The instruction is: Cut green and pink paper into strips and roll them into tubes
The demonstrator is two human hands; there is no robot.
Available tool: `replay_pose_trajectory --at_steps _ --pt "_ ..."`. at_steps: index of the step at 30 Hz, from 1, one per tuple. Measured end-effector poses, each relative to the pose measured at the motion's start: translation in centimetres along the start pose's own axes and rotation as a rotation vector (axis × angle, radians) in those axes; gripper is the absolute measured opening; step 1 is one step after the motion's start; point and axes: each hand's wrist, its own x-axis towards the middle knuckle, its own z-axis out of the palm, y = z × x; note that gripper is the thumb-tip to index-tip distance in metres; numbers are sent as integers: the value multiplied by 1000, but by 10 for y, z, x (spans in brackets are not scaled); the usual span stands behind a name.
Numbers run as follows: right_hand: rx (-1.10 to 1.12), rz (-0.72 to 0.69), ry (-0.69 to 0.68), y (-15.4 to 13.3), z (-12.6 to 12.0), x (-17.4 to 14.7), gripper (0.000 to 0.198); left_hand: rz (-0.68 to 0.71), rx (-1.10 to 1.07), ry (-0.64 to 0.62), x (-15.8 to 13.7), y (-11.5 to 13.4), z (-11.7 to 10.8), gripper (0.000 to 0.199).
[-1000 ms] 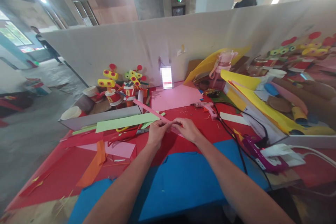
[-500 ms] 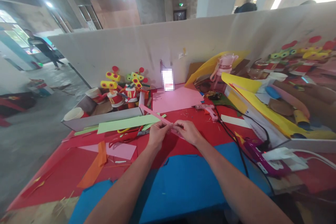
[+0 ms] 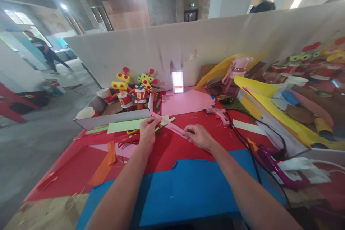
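Observation:
A long, narrow pink paper strip (image 3: 172,126) stretches slantwise between my two hands above the red table cover. My left hand (image 3: 148,129) pinches it near its upper left end. Further down its length, my right hand (image 3: 198,136) is closed on it with thumb and fingers. Behind the strip lies a pink paper sheet (image 3: 185,101). Light green paper strips (image 3: 125,125) are beside my left hand, and a red-handled tool (image 3: 129,141) is partly hidden behind that wrist.
A shallow box (image 3: 113,118) at the left holds cup figures (image 3: 125,99). On the right are a pink glue gun (image 3: 219,114), black cables, a purple power strip (image 3: 277,169) and a box of yellow paper (image 3: 269,109). Blue sheet (image 3: 194,190) covers the front edge. A person (image 3: 44,52) walks far left.
My hands have moved apart along the pink strip, the left one toward its upper left end. More of the strip shows between them. The camera view has shifted slightly left.

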Motion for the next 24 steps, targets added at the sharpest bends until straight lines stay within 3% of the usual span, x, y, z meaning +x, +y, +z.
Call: replay_pose_trajectory --at_steps 7,10,12,14,15,17,19,21,22,24 --pt "130 83 -74 2 -2 -1 21 41 -63 102 14 2 -14 24" --pt "147 97 -84 3 -7 0 23 59 -108 204 22 7 -23 25" --pt "147 106 -31 4 -10 1 24 82 -153 305 25 12 -28 27" --pt "166 71 69 5 -11 4 26 91 -168 330 23 16 -25 29" --pt "186 35 121 5 -10 5 26 75 -155 282 19 16 -20 28" --pt "234 -42 185 6 -6 9 27 -22 -75 60 4 13 -3 29" --pt "257 -83 200 8 -1 12 30 -124 15 -166 -16 6 20 32" --pt "244 -102 180 10 3 13 34 -139 83 -335 -35 -3 41 32" --pt "230 -110 160 11 3 13 35 -127 102 -374 -41 -7 49 31" --pt "195 -110 118 12 3 12 37 -114 89 -326 -46 -11 56 30"
